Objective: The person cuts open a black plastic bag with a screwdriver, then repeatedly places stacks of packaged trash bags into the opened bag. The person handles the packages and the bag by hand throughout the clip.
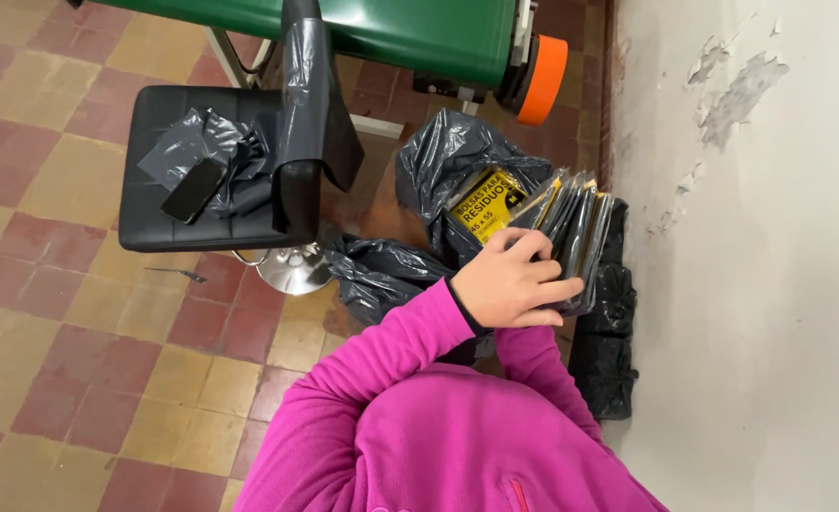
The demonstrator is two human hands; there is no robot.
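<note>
My left hand point(509, 282) comes out of a pink sleeve, its fingers curled over the near end of a stack of flat plastic packs point(576, 223). The packs are clear wrappers with yellow-and-black labels and hold folded black bags. They stand fanned on edge in an open black bin bag point(438, 161) on the floor. My right sleeve point(543, 365) reaches toward the stack from below, but the right hand is hidden behind my left hand and the packs.
A black padded stool point(144, 204) at left carries a dark phone point(192, 190) and crumpled grey plastic bags point(239, 152). Behind it stands a green machine with an orange roller point(544, 81). A peeling white wall point(751, 256) runs along the right. More black bags point(609, 351) lie by the wall.
</note>
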